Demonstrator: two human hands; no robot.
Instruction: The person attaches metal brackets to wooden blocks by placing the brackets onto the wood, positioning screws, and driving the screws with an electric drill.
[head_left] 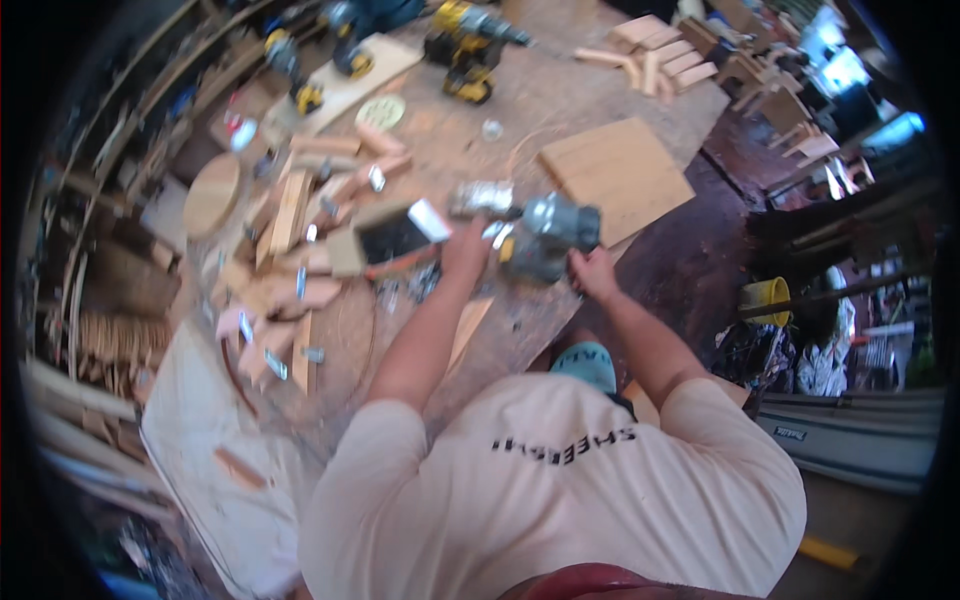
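Observation:
Over the workbench [420, 330] is a teal-and-grey power tool [562, 222], blurred, with a dark lower part; its exact kind cannot be made out. My right hand [594, 274] is closed at the tool's right end. On the tool's other side, my left hand [465, 252] looks closed, next to a silvery piece [483, 197]; what its fingers hold is hidden. Just left of that hand lies a black box-like thing [390, 240] with a white strip. Small metal parts [395, 293] are scattered below it.
Wood pieces with metal brackets [290, 290] crowd the bench's left. A square board [615, 180] lies at right, with stacked wood blocks [665, 55] behind. A yellow-black drill [470, 50] and other power tools [290, 70] stand at the back. A yellow bucket [766, 300] is at far right.

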